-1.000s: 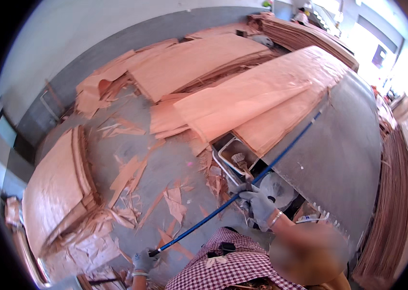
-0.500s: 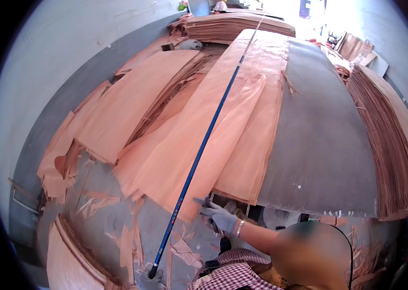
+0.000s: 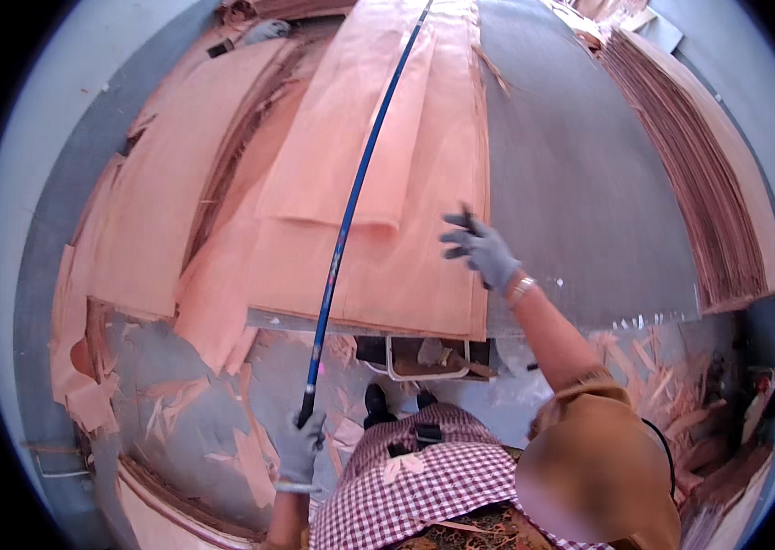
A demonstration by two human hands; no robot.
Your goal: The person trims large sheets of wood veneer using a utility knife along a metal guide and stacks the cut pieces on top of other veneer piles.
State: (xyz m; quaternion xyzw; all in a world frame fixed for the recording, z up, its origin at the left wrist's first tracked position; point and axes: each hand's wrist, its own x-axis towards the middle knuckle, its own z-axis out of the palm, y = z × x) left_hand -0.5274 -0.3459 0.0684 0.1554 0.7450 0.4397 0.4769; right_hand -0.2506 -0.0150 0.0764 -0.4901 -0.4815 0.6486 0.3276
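My left hand (image 3: 298, 447), in a grey glove, is closed around the black grip of a long blue pole (image 3: 362, 174). The pole slants away over a stack of pinkish wood veneer sheets (image 3: 365, 284). A loose veneer sheet (image 3: 337, 165) lies on top, its near end rumpled and set back from the stack's front edge; the pole crosses over it. My right hand (image 3: 484, 252), gloved too, with dark fingertips and a bracelet at the wrist, hovers over the stack's right edge. Its fingers are spread, and I see nothing held in them.
A grey tabletop (image 3: 580, 183) runs along the stack's right side, with a tall veneer pile (image 3: 708, 174) beyond it. Another veneer stack (image 3: 167, 192) lies left. Torn scraps (image 3: 177, 403) litter the near left. A white-rimmed bin (image 3: 424, 357) stands under the front edge.
The view has tipped downward. The loose sheet's near end has gone from the front edge to farther back. My right hand has moved from the front edge to above the stack's right side.
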